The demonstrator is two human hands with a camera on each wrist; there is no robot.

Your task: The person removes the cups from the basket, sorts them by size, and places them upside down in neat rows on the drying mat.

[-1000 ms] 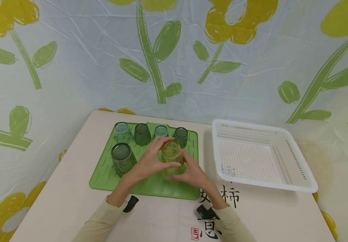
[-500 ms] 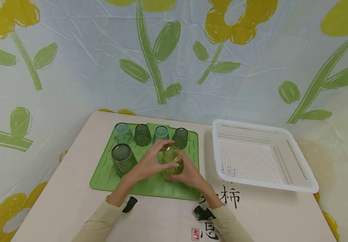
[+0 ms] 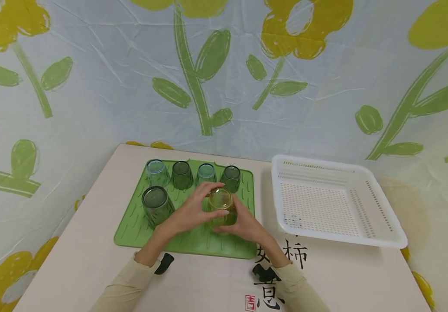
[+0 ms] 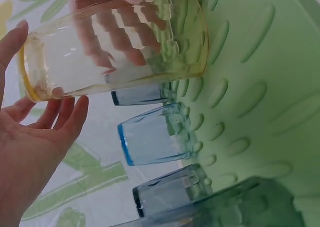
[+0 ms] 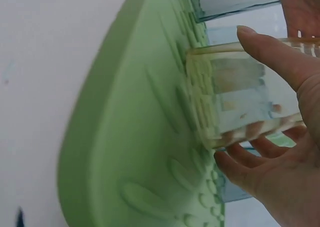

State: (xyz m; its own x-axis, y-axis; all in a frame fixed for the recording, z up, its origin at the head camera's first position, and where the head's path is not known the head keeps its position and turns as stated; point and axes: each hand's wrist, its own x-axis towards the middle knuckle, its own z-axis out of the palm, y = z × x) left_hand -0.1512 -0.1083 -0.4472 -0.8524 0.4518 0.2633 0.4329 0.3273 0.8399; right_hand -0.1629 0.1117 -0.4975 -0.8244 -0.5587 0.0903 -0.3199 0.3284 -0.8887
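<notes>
A yellow-tinted drinking glass [image 3: 221, 199] is bottom up over the green ribbed drying mat [image 3: 130, 225], and its mouth appears to touch the mat in both wrist views. My left hand [image 3: 191, 211] holds it near its raised base, with the thumb [image 4: 12, 42] on one side and fingers on the other. Lower down, my right hand [image 3: 245, 223] grips the glass from the other side, its thumb [image 5: 270, 52] along the wall. Left of my left hand stands a large grey-green glass [image 3: 157, 206], also upside down.
Along the mat's back edge stand a blue-rimmed glass [image 3: 157, 172], a dark glass [image 3: 182, 175], another blue-rimmed glass [image 3: 206, 172] and another dark glass [image 3: 231, 177], all upside down. A white perforated basket [image 3: 364, 240] sits right of the mat.
The yellow glass has come down slightly toward the mat and straightened, with both hands still on it. Over the last half second it barely moves; the other glasses stay put.
</notes>
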